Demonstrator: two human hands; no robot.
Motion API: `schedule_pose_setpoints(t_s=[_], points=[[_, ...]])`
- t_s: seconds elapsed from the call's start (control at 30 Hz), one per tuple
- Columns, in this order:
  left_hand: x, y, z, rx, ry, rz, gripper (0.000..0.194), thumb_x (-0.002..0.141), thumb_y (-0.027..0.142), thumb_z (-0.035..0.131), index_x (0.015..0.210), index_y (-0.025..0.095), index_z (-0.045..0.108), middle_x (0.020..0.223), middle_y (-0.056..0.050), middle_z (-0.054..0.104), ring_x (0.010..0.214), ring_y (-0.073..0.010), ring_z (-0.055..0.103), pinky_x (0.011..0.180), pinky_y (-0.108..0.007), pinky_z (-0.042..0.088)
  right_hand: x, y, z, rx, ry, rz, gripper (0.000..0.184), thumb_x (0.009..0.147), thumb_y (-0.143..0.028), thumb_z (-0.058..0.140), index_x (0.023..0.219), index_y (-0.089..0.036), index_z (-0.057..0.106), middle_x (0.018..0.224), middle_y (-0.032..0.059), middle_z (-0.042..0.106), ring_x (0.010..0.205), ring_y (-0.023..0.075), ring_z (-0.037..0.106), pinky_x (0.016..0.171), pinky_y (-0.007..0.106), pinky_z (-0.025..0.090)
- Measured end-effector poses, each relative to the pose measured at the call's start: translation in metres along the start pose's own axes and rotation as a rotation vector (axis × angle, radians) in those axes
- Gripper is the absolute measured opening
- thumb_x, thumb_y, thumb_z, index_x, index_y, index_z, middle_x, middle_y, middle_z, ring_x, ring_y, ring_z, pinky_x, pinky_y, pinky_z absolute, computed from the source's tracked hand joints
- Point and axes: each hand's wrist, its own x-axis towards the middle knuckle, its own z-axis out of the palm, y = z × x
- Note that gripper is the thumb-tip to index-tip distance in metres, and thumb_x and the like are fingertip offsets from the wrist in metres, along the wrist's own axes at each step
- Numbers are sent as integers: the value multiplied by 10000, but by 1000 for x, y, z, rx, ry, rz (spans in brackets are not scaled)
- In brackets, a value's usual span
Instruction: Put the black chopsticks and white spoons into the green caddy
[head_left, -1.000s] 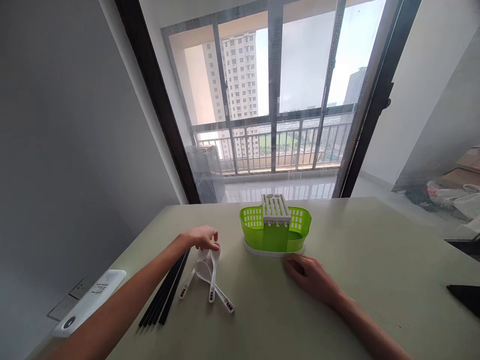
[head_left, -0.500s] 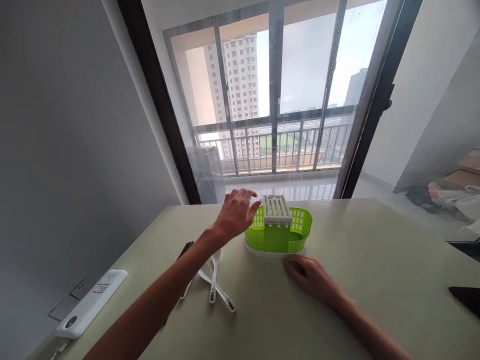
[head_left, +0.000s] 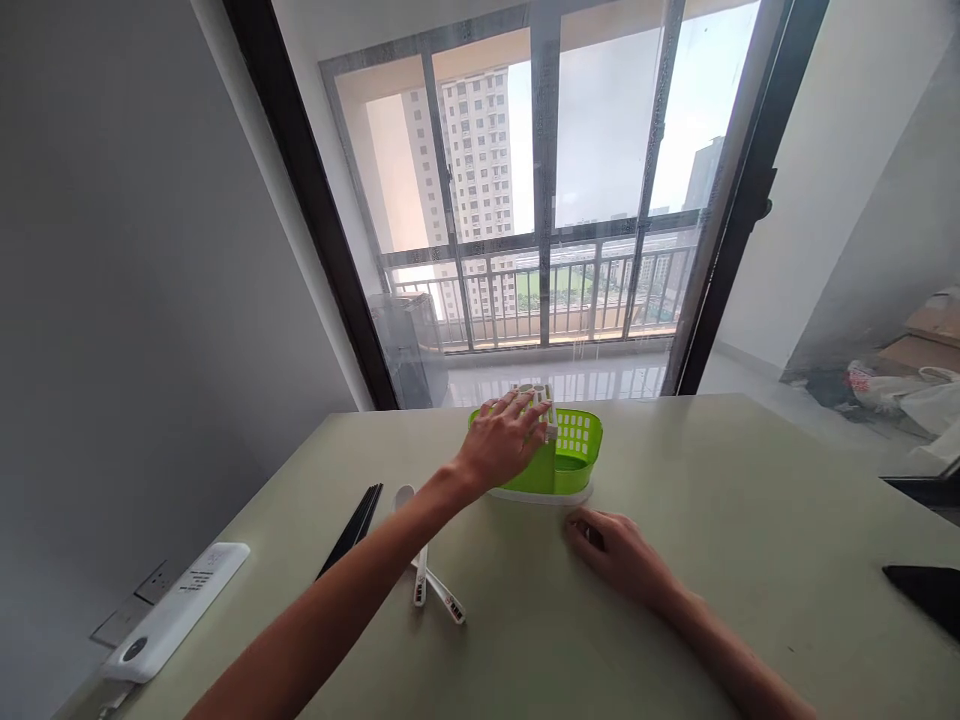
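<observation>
A green utensil basket (head_left: 576, 480) with a white slotted top (head_left: 552, 412) and a white base stands near the far edge of the table. My left hand (head_left: 504, 440) reaches across and lies over the slotted top, fingers stretched out, covering most of it and the basket's left half. Just in front of the base, my right hand (head_left: 619, 555) rests on the table with its fingers curled in; nothing shows in it. Under my left forearm lie two crossed white spoons (head_left: 442, 592), partly hidden. Left of them is a bundle of black chopsticks (head_left: 352, 525).
The pale table (head_left: 720, 500) runs up to a glass sliding door. A white power strip (head_left: 180, 605) lies along the left edge by the grey wall. A black object (head_left: 926, 595) sits at the right edge. Bags and boxes (head_left: 930, 390) lie beyond, at right.
My left hand has moved right and come down over the slotted top. The basket has shifted slightly left and turned a little. My right hand stays almost in place. The view has shifted slightly.
</observation>
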Motion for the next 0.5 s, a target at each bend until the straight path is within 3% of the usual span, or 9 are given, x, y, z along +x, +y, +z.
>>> schedule_pose_setpoints(t_s=[0.13,0.33,0.5], points=[[-2,-41,-14,7,-84,-54,440,1054,358,338,1415,246,563,1528,-56,532,1440,-253,450,1153,-468,417,0,1,-1,42,-19,10,370,983,-433,408,937,-212,701,749,30,694,651,170,588,654,288,443],[-21,-109,-37,-98,-205,-200,465,1053,353,286,1438,253,527,1594,3,447,1506,-199,337,1210,-365,347,2,3,0,51,-25,9,383,990,-453,404,930,-221,703,732,22,690,646,170,602,664,294,449],[-50,-159,-49,-121,-165,-293,503,1042,424,257,1402,248,561,1578,4,469,1482,-213,382,1199,-337,350,2,2,0,42,-28,9,403,994,-472,394,920,-223,702,732,21,690,652,172,608,664,293,450]])
